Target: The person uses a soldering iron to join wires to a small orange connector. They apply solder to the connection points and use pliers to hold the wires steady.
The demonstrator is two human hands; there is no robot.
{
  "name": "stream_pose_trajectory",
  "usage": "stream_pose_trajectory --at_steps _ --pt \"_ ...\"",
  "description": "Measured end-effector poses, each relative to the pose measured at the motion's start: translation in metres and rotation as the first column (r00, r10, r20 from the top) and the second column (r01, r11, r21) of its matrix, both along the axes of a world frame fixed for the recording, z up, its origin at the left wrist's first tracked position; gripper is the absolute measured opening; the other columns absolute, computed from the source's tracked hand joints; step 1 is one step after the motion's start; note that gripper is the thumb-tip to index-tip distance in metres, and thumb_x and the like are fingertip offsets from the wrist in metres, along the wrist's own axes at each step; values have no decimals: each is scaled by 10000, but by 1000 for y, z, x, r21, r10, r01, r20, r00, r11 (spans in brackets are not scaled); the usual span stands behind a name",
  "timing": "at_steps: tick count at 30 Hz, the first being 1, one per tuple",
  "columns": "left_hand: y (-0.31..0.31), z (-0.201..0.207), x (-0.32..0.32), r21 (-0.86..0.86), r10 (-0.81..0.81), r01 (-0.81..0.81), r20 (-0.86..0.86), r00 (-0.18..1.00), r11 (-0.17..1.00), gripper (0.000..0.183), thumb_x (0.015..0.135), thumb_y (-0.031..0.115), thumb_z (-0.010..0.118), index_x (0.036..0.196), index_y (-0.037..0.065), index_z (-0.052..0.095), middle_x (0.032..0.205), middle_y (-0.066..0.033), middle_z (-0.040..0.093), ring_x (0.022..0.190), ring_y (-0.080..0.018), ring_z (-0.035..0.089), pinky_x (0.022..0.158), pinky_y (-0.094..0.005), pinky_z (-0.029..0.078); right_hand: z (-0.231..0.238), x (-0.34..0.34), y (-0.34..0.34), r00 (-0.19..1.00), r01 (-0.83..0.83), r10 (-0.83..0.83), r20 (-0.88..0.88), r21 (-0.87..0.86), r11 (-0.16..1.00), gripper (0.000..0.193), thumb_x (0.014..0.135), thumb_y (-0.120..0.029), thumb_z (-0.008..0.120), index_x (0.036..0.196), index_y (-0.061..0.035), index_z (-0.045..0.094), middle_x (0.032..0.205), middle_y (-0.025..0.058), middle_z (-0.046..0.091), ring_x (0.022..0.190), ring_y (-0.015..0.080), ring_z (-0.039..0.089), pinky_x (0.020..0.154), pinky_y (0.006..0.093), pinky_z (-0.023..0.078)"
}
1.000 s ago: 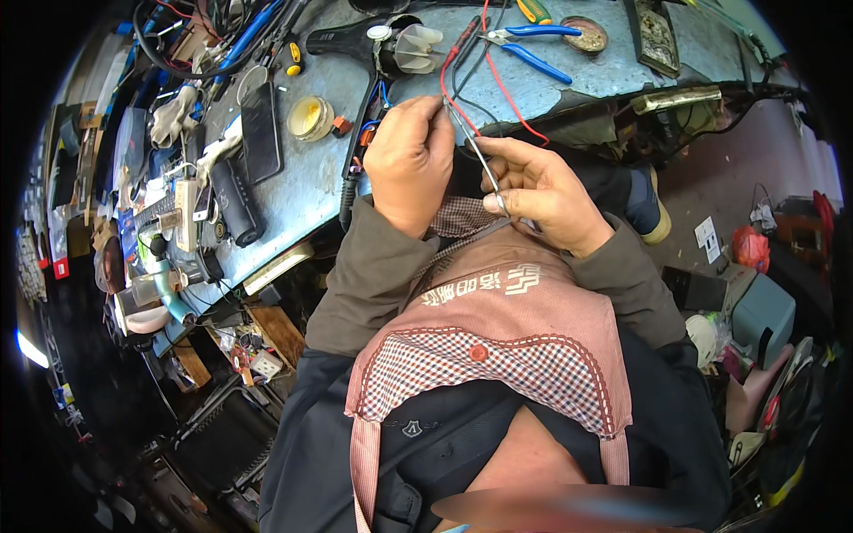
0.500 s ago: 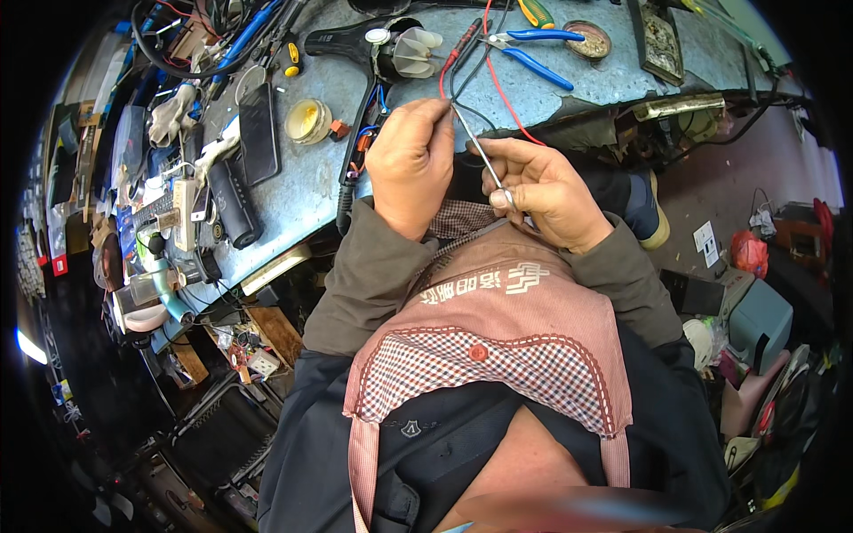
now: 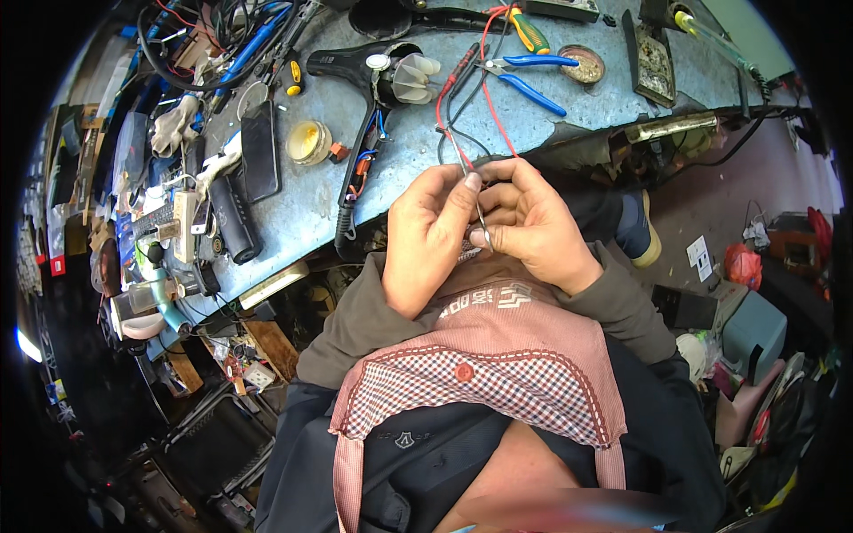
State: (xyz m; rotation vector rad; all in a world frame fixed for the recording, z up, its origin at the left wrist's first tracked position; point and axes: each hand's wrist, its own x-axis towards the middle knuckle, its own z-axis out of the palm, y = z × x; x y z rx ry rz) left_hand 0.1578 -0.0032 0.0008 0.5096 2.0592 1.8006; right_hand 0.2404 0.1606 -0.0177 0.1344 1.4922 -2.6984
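Observation:
My left hand (image 3: 426,231) is closed, its thumb and index finger pinched where a red wire (image 3: 442,105) comes down from the bench. Close beside it, my right hand (image 3: 538,226) is closed on a slim metal tool (image 3: 485,226), possibly tweezers. The tool slants up past my left thumb. Both hands meet above my apron (image 3: 515,333), just off the bench's front edge. The wire's tip is hidden by my fingers. Just beyond lies an opened black hair dryer (image 3: 355,62) with its handle wiring bare.
On the blue bench (image 3: 293,213) lie blue-handled cutters (image 3: 533,93), a green-and-yellow screwdriver (image 3: 530,34), a round tin (image 3: 584,65), a jar of yellow paste (image 3: 308,142) and a black phone (image 3: 260,153). Cables and tools crowd the left side. A grey-blue box (image 3: 755,329) stands at right.
My left hand has moved right and toward me, drawing the red wire along, and now meets my right hand. The right hand has lowered slightly with the metal tool. The view has shifted slightly.

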Motion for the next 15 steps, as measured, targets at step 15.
stream_pose_trajectory --at_steps 15 --pt "2 -17 11 -39 -232 230 -265 936 973 692 1079 371 693 1541 -72 430 1316 -214 630 1200 -274 645 1044 -406 518 -5 -4 -13 978 208 -206 31 -109 972 363 950 128 710 1289 49 608 1234 149 709 1099 191 743 958 321 629"
